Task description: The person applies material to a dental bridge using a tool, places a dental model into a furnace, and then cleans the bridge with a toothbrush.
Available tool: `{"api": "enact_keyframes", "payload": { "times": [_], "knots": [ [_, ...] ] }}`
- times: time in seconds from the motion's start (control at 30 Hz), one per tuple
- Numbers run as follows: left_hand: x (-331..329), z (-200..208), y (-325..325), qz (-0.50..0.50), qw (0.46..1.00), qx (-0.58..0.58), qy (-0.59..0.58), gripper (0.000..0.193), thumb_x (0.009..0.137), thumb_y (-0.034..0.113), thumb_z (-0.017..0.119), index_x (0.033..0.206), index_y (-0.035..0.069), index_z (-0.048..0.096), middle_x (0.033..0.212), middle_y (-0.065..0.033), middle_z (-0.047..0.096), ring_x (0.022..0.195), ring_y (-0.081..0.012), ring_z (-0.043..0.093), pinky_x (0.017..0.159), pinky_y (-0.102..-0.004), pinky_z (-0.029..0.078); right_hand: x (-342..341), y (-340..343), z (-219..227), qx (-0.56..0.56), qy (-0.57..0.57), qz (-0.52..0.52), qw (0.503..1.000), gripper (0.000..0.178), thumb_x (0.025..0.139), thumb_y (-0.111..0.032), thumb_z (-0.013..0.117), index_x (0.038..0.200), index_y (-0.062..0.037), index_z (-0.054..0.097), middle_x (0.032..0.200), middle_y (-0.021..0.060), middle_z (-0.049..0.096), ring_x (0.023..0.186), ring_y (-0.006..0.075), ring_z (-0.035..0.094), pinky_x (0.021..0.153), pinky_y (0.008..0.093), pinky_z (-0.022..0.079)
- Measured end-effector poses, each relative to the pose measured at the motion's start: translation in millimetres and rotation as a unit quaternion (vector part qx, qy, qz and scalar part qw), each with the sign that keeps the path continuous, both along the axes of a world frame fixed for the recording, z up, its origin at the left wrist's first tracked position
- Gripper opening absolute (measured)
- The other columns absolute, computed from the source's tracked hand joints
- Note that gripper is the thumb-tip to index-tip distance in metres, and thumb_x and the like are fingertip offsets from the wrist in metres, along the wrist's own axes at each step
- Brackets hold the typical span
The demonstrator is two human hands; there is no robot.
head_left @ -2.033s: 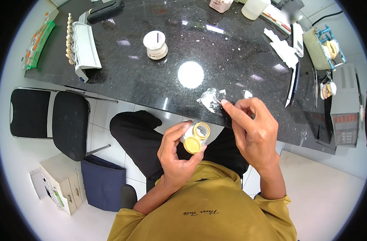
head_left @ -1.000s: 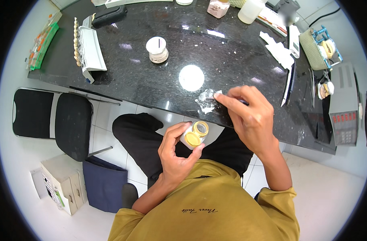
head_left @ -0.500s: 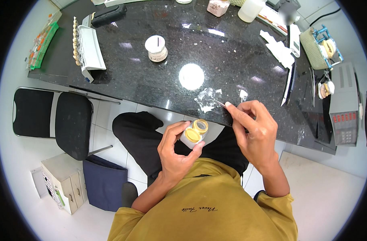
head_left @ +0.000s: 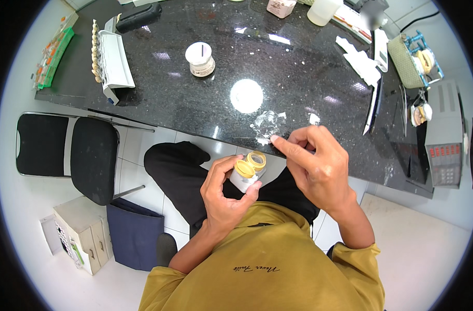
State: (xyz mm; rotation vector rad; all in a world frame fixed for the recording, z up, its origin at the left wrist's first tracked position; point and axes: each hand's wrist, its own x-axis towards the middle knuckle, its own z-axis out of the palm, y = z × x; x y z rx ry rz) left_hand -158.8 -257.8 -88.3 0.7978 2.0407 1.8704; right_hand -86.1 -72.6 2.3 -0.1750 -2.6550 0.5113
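From where I stand, the small jar is off the surface, held above the person's lap just beyond the near edge. The left hand has it, fingers around one side and thumb pressed to the other; its yellow lid stands open beside the rim. I'd guess it is light, stiff-walled and a bit slick, so the body is the place to hold, as they do; the opened lid looks like the weak part, and a tilt might spill whatever is inside.

The right hand is just over the near edge, thumb and index finger brought close at the white smear. Whether they are pinched tight, or on anything, I can't tell. That wrist and the edge itself crowd the space beside the jar, and the thin smear could dirty a sleeve or fingertips.

A white-lidded tub sits farther in, left of the smear, well clear. Toward the left end stands a white holder with a row of tooth-shaped tabs. Crumpled white paper lies toward the right end, near a woven basket; those would only hamper a reach that way.
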Motion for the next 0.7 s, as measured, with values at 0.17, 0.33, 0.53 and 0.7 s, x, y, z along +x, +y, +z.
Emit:
{"api": "enact_keyframes", "payload": {
  "times": [0.17,0.33,0.53,0.7],
  "knots": [
    [0,0,-3,-0.034,0.999,-0.004,-0.018,0.049,0.078,-0.004,0.077,0.122,-0.005,0.056,0.12,-0.0128,0.057,0.11,-0.0189,0.063,0.099,-0.0323,0.052,8,0,-1,-0.008,0.02,-0.037,0.999,0.04,0.069,0.007,0.075,0.105,-0.0079,0.077,0.086,0.0038,0.063,0.071,0.0192,0.059,0.059,0.031,0.05],
    [0,-1,1,-0.007,1.0,0.0,0.003,0.052,0.073,0.002,0.083,0.12,-0.003,0.06,0.114,-0.0155,0.063,0.1,-0.0224,0.066,0.086,-0.0325,0.054,16,0,0,-0.016,0.0,-0.055,0.998,0.04,0.069,0.008,0.074,0.105,-0.0075,0.078,0.085,0.0042,0.062,0.071,0.0187,0.059,0.06,0.031,0.05],
    [1,-2,0,0.016,0.999,-0.005,0.03,0.056,0.07,0.006,0.088,0.119,-0.001,0.063,0.112,-0.016,0.066,0.096,-0.0253,0.067,0.081,-0.0333,0.054,17,-6,-2,-0.009,0.003,-0.05,0.999,0.041,0.069,0.008,0.074,0.106,-0.0083,0.078,0.086,0.0044,0.062,0.071,0.0192,0.058,0.06,0.0312,0.05],
    [2,-1,0,0.006,1.0,-0.01,0.022,0.056,0.071,0.004,0.087,0.12,-0.002,0.061,0.116,-0.0153,0.063,0.101,-0.0234,0.066,0.087,-0.0334,0.053,18,-6,-1,-0.012,-0.007,-0.042,0.999,0.042,0.068,0.007,0.074,0.107,-0.0085,0.077,0.086,0.0045,0.062,0.072,0.0193,0.058,0.06,0.0314,0.05]
  ]
}}
